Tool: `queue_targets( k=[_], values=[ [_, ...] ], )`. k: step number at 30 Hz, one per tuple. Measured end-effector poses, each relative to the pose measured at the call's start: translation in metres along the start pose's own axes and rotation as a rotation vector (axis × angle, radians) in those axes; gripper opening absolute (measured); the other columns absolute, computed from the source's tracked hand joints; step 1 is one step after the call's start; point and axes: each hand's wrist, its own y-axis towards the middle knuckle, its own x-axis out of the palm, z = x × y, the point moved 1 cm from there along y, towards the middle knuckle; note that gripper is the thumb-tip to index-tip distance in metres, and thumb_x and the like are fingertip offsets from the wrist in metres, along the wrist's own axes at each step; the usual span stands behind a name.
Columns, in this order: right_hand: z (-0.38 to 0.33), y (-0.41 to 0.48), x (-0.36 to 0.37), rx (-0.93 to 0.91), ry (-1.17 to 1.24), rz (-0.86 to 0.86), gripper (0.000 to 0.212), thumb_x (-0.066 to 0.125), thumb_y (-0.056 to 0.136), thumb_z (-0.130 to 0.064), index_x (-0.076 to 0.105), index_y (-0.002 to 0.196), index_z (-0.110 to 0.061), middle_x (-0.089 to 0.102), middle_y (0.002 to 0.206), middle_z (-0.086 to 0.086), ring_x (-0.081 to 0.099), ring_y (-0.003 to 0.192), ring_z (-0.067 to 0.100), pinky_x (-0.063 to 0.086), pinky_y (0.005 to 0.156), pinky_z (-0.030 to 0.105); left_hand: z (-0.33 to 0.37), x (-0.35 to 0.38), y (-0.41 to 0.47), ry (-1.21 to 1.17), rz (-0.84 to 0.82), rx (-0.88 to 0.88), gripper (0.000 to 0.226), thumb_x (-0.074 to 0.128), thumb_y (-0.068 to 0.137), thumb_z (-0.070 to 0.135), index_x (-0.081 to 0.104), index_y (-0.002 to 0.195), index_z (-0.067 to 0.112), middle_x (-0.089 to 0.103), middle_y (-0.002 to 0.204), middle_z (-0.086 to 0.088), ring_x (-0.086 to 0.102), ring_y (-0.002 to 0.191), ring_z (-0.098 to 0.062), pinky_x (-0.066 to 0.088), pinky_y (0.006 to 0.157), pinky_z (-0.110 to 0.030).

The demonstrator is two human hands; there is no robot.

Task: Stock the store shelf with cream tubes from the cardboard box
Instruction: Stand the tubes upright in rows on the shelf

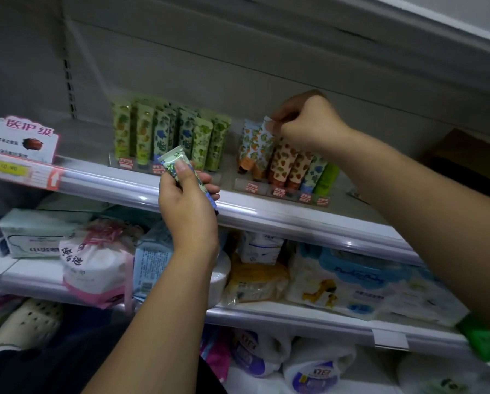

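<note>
My left hand (188, 200) grips a blue-and-green patterned cream tube (173, 162) in front of the upper shelf's edge (266, 216). My right hand (306, 120) reaches over the right display and pinches the top of an orange-patterned cream tube (262, 140) standing at its left end. Beside it stand several more tubes (297, 166) with brown, blue and green prints. A second group of green and blue tubes (170, 132) stands upright to the left. The cardboard box (471, 157) shows only as a brown corner at the far right.
Red price tags (278, 191) line the tube displays' fronts. A pink-and-white sign (19, 137) stands at the upper shelf's left end. The lower shelves hold tissue packs, cotton pads (96, 263), baby wipes (360, 285) and paper rolls (312, 371).
</note>
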Motion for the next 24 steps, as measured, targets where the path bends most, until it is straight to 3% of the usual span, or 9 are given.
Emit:
queue_targets(
  k=[4,7,9,17,24],
  values=[
    [-0.001,0.021,0.007,-0.026,-0.075,0.017,0.019,0.080,0.083,-0.033,0.079,0.094,-0.018,0.071,0.091,-0.005,0.064,0.086,0.006,0.050,0.078,0.019,0.003,0.000,0.003,-0.011,0.024,0.025,0.032,0.037,0.111,0.035,0.057,0.107,0.011,0.064,0.081,-0.003,0.058,0.058,-0.007,0.053,0.062,-0.023],
    [-0.005,0.032,0.013,-0.010,-0.110,0.021,0.023,0.080,0.083,-0.030,0.079,0.102,-0.016,0.072,0.104,-0.004,0.066,0.097,0.007,0.044,0.080,0.011,0.003,0.003,0.004,-0.015,0.025,0.024,0.031,0.037,0.111,0.034,0.056,0.107,0.011,0.063,0.079,-0.002,0.058,0.057,-0.008,0.053,0.062,-0.024],
    [-0.005,0.038,0.018,-0.004,-0.143,0.020,0.024,0.081,0.083,-0.029,0.079,0.102,-0.015,0.074,0.111,0.000,0.068,0.104,0.011,0.046,0.084,0.014,0.001,0.005,0.004,-0.016,0.019,0.014,0.030,0.037,0.111,0.034,0.056,0.105,0.012,0.063,0.078,-0.001,0.058,0.057,-0.008,0.052,0.060,-0.023],
    [-0.005,0.044,0.027,-0.075,-0.266,-0.063,0.027,0.083,0.080,-0.029,0.079,0.104,-0.016,0.075,0.112,0.001,0.068,0.106,0.015,0.049,0.091,0.021,0.001,0.008,0.004,-0.053,0.017,-0.023,0.028,0.038,0.111,0.034,0.057,0.099,0.017,0.062,0.077,0.000,0.057,0.056,-0.009,0.051,0.058,-0.024],
    [-0.010,0.047,0.021,-0.110,-0.299,-0.112,0.027,0.082,0.081,-0.026,0.078,0.104,-0.013,0.075,0.109,0.003,0.068,0.102,0.014,0.043,0.080,0.016,0.001,0.008,0.003,-0.067,0.013,-0.023,0.027,0.038,0.111,0.033,0.057,0.100,0.016,0.062,0.077,0.000,0.057,0.056,-0.009,0.051,0.059,-0.023]
  ],
)
